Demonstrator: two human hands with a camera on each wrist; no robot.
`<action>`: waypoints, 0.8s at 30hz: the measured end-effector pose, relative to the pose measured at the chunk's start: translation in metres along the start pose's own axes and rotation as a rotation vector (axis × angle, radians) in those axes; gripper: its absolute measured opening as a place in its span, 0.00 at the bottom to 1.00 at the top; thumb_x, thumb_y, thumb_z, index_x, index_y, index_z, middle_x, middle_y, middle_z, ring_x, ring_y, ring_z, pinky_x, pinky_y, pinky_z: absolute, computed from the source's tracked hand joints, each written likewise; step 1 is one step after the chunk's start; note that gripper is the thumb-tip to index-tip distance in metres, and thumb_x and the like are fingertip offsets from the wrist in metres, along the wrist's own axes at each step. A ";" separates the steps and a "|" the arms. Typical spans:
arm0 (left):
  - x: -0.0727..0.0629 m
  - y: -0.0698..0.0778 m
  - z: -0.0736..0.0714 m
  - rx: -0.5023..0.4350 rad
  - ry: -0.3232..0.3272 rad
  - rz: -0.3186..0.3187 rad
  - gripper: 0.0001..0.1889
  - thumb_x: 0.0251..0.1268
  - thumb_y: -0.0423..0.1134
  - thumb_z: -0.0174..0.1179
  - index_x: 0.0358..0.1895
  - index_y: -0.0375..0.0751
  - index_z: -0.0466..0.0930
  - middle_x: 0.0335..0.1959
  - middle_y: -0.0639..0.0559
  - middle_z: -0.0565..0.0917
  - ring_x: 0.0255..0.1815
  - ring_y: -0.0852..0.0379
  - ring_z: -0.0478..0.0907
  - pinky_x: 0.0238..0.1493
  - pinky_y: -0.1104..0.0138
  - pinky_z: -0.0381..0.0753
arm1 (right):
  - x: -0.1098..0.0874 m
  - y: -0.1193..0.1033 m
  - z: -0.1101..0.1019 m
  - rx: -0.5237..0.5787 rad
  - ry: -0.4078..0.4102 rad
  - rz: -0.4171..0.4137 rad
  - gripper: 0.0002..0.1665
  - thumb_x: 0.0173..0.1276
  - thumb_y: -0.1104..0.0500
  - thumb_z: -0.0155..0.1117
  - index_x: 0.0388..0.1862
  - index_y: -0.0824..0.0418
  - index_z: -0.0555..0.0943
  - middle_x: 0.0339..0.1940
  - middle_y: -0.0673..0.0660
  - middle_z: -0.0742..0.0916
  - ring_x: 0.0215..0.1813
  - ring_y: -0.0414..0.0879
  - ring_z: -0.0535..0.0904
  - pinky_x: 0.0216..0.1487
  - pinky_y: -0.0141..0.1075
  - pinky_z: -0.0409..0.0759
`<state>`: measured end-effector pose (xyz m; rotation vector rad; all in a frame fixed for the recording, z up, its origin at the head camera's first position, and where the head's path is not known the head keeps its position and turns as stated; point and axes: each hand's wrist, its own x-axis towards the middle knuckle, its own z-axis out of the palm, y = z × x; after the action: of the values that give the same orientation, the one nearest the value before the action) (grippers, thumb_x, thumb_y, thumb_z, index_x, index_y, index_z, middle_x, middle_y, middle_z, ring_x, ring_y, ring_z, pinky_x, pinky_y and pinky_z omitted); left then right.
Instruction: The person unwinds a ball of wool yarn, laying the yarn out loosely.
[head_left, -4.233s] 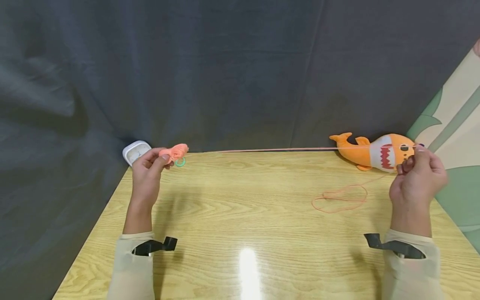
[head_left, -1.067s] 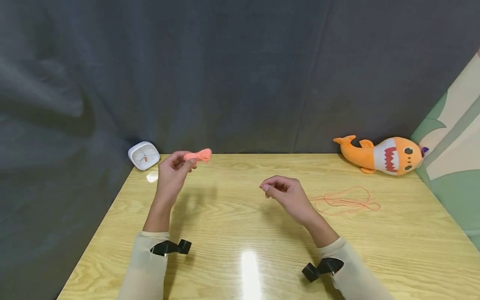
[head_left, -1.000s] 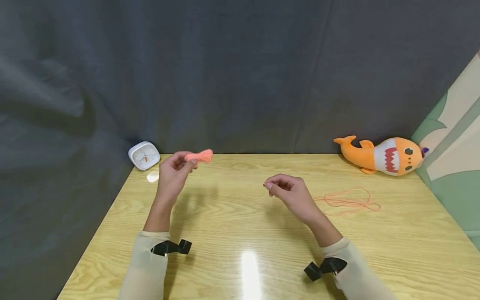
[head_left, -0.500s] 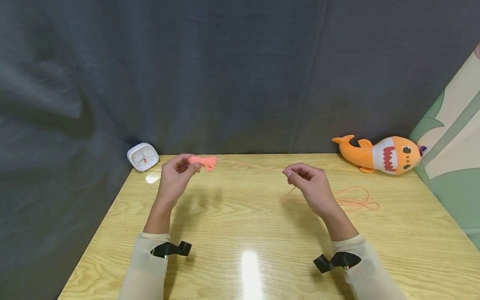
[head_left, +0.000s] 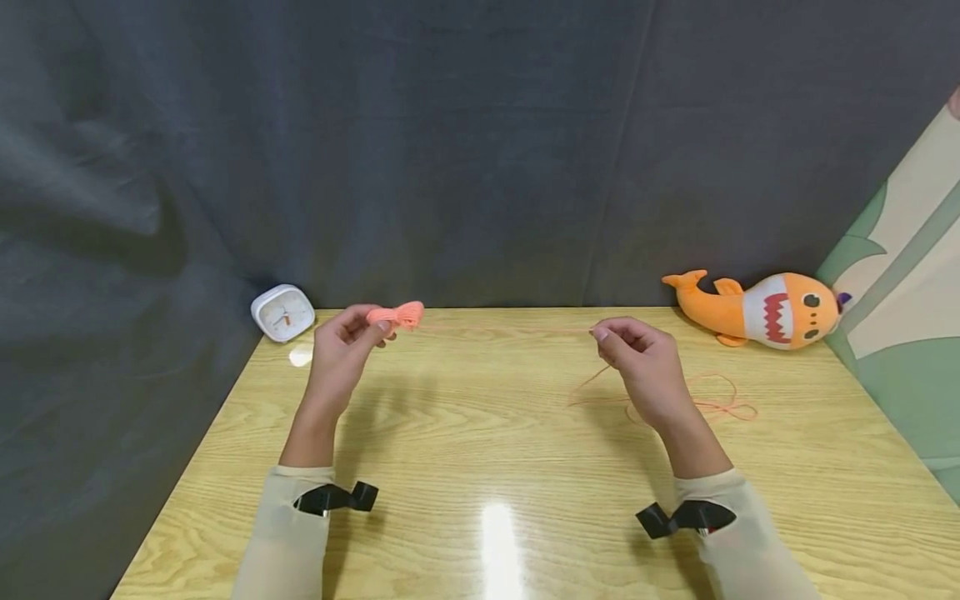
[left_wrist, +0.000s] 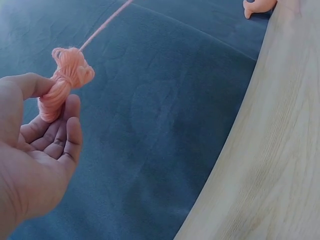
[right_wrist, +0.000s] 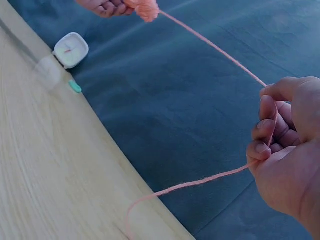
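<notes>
A small bundle of coral-pink yarn (head_left: 405,315) is pinched between the thumb and fingers of my left hand (head_left: 341,354), raised over the far left of the table. In the left wrist view, the yarn bundle (left_wrist: 70,70) is cinched at its middle, with loops spreading at the top. One strand (right_wrist: 215,47) runs taut from it to my right hand (head_left: 641,362), which pinches it between thumb and forefinger. Below that pinch the strand passes across the curled fingers and drops to the table. Loose yarn (head_left: 723,408) lies in tangled loops behind the right wrist.
A white alarm clock (head_left: 282,313) stands at the back left corner. A small teal piece (right_wrist: 75,86) lies at the table edge close to it. An orange plush shark (head_left: 750,310) lies at the back right. Dark cloth (head_left: 480,167) hangs behind the wooden table (head_left: 450,467).
My right hand came in from the far right to mid-table, then moved back rightward, drawing the strand straight. My left hand keeps the bundle; the green ring beside it earlier no longer shows there.
</notes>
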<state>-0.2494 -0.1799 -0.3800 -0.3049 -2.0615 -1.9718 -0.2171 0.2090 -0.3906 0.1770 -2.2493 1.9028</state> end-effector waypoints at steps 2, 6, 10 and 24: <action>0.000 0.000 0.000 0.001 0.007 0.000 0.05 0.69 0.28 0.63 0.45 0.35 0.83 0.31 0.62 0.87 0.33 0.62 0.84 0.39 0.71 0.85 | 0.000 -0.002 -0.003 0.024 0.007 0.000 0.07 0.77 0.52 0.65 0.44 0.53 0.87 0.33 0.44 0.83 0.39 0.39 0.78 0.45 0.26 0.83; 0.000 0.000 0.000 -0.005 0.035 0.000 0.05 0.68 0.26 0.63 0.44 0.35 0.84 0.30 0.62 0.87 0.31 0.63 0.83 0.37 0.73 0.83 | 0.000 -0.003 -0.009 0.152 0.022 -0.011 0.09 0.75 0.55 0.67 0.44 0.59 0.86 0.33 0.45 0.83 0.38 0.38 0.78 0.45 0.24 0.83; 0.001 0.000 0.000 -0.014 0.041 0.004 0.05 0.68 0.26 0.62 0.43 0.34 0.84 0.30 0.61 0.86 0.31 0.63 0.82 0.37 0.73 0.83 | 0.003 -0.001 -0.014 0.302 0.041 -0.029 0.07 0.75 0.59 0.67 0.44 0.63 0.85 0.32 0.46 0.83 0.37 0.37 0.77 0.44 0.24 0.83; 0.002 0.001 -0.006 -0.060 0.040 -0.038 0.05 0.73 0.29 0.60 0.46 0.39 0.79 0.34 0.59 0.87 0.33 0.64 0.86 0.37 0.73 0.83 | 0.006 0.000 -0.026 0.504 0.109 -0.088 0.05 0.74 0.65 0.65 0.39 0.62 0.87 0.27 0.49 0.84 0.32 0.39 0.77 0.40 0.25 0.83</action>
<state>-0.2505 -0.1863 -0.3786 -0.2373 -2.0010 -2.0479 -0.2214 0.2348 -0.3847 0.2294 -1.6275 2.3274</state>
